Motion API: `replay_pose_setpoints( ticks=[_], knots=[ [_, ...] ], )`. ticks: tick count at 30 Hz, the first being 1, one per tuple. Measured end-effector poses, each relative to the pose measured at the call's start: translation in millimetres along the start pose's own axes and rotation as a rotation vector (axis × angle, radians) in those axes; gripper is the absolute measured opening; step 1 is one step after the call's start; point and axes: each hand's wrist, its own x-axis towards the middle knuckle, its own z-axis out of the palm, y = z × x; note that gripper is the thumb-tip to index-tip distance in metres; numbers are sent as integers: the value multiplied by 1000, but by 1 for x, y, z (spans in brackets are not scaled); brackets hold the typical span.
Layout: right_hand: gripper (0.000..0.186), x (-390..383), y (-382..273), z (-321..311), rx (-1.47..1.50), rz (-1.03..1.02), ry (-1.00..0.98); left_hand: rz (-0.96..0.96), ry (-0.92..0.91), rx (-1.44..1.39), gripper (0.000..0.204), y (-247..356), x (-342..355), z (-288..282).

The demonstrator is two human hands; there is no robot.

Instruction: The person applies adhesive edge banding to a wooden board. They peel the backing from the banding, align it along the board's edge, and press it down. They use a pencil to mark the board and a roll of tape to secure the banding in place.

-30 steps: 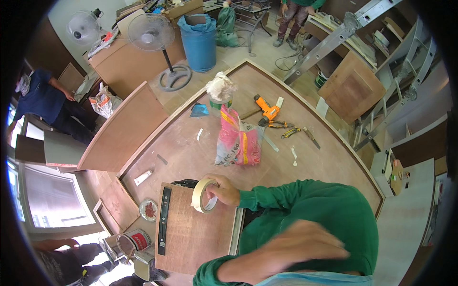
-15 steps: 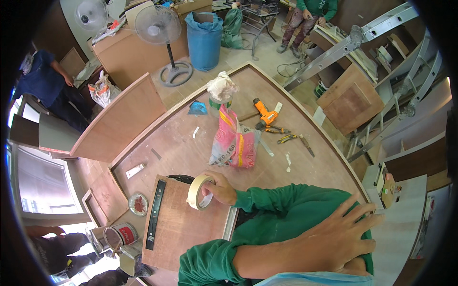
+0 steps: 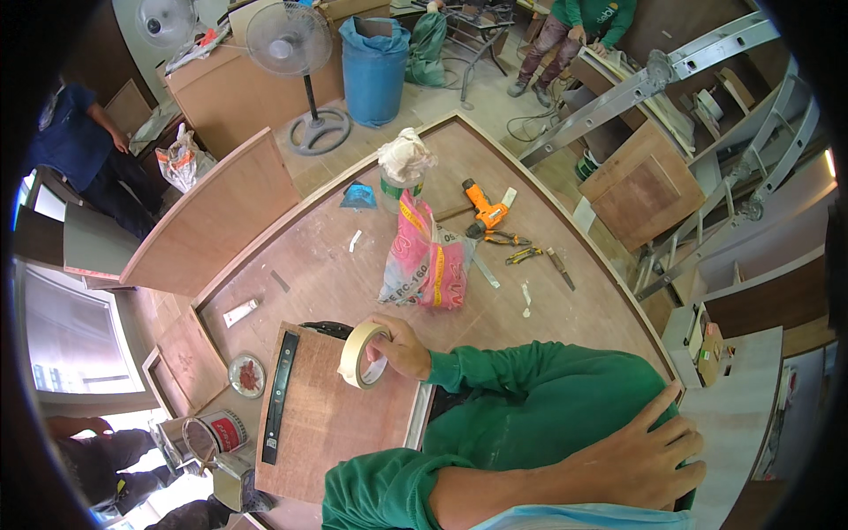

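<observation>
A roll of cream masking tape (image 3: 353, 357) is gripped in my right hand (image 3: 403, 348) above a wooden drawer front or panel (image 3: 340, 415). A black metal rail (image 3: 279, 397) lies along that panel's left side. My left hand (image 3: 658, 450) reaches across my body and rests with spread fingers on my green right sleeve near the upper arm. Beyond the tape, on the curved wooden worktop (image 3: 530, 309), are a pink bag (image 3: 433, 265), a jar with cloth on top (image 3: 405, 163), an orange drill (image 3: 486, 208), pliers (image 3: 508, 240) and a white tube (image 3: 240, 311).
A co-worker in blue (image 3: 84, 168) stands left, another in green (image 3: 574, 40) behind, a third (image 3: 97, 459) lower left. An aluminium ladder (image 3: 601, 106) leans at right. A fan (image 3: 287, 44), blue bin (image 3: 371, 75), curved panel (image 3: 208, 216) and paint cans (image 3: 212, 435) surround the worktop.
My left hand has moved right from mid-motion onto my right upper arm, fingers spreading. My right hand still holds the tape. The co-worker in green has brought their hands down to the boards.
</observation>
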Motion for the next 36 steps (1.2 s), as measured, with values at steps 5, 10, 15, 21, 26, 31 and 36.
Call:
replay_pose_setpoints(
  ticks=[5, 10, 15, 21, 26, 31, 36],
  knots=[
    [12, 1, -1, 6, 31, 7, -9, 60, -200, -58, 17, 0, 0, -10],
    [13, 0, 1, 1, 37, 18, 19, 61, 66, 25, 19, 0, -7, -7],
    [15, 1, 6, -1, 14, 2, -6, -17, -94, 10, 22, 5, -9, -9],
    [16, 0, 5, 2, 56, 8, 1, 7, -15, -40, 24, 6, -9, -13],
    [17, 1, 2, 2, 49, 15, 0, -6, -101, -36, 25, 4, -11, -17],
    [18, 0, -1, 2, 55, 22, 5, 39, 40, -27, 23, 4, -13, -15],
    [18, 1, 2, 2, 64, 18, -5, -2, -68, -54, 23, 5, -13, -24]
  ],
)
